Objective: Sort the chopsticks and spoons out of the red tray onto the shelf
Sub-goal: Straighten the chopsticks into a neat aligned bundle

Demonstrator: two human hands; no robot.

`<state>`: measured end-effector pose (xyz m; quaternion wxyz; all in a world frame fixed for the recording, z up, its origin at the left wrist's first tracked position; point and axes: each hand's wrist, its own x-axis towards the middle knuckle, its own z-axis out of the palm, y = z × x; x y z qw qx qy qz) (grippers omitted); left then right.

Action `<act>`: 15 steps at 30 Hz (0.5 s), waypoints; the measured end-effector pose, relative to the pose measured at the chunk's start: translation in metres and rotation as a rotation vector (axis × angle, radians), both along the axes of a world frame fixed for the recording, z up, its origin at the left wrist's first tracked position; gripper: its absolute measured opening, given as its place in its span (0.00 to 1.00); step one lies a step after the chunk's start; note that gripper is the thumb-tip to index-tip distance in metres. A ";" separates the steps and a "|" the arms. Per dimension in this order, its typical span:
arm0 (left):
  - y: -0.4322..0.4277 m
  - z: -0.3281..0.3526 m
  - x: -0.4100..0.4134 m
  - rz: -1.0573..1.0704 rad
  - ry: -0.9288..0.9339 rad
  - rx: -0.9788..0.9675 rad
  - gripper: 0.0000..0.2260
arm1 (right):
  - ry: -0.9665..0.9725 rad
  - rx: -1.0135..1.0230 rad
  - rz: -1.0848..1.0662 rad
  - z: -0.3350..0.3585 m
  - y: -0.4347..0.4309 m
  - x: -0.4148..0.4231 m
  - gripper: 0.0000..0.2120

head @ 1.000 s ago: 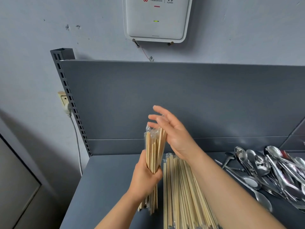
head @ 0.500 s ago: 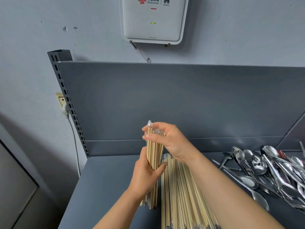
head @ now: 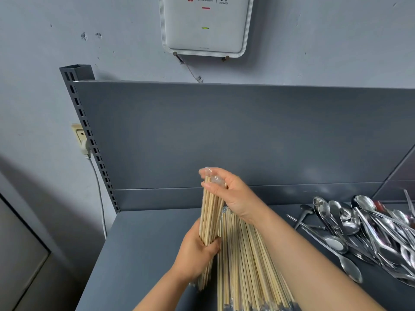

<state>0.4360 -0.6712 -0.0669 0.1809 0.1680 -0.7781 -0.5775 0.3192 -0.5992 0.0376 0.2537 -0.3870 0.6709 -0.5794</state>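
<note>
chopsticks (head: 210, 216): frame centre, near-upright over shelf (head: 146, 243) | left hand (head: 197, 254): wrapped round their middle | right hand (head: 233, 194): curled over top end | risk: sticks may be fanned and spilled off pile (head: 244, 265) if grip is slackened

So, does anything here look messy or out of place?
The spoons lie in a jumbled heap on the shelf, crossing every way; the chopsticks beside them lie neatly aligned. Nothing looks broken.

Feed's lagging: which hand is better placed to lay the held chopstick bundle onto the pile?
Probably left. The left hand grips the bundle round its lower half, beside the pile; the right hand only caps its top end.
</note>
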 end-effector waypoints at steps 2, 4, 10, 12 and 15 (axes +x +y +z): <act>0.000 0.001 -0.001 0.006 -0.037 0.069 0.10 | -0.050 0.028 -0.030 -0.002 0.009 -0.006 0.26; 0.000 0.001 -0.001 0.032 -0.138 0.100 0.09 | -0.032 0.148 -0.100 -0.010 0.020 -0.015 0.31; 0.003 -0.015 0.000 0.197 -0.549 -0.164 0.14 | 0.134 0.728 -0.362 -0.057 0.074 -0.032 0.28; 0.008 -0.019 -0.002 0.207 -0.592 -0.207 0.14 | 0.155 0.860 -0.373 -0.069 0.092 -0.031 0.25; 0.016 -0.026 -0.006 0.220 -0.619 -0.198 0.12 | 0.152 0.980 -0.354 -0.085 0.108 -0.026 0.30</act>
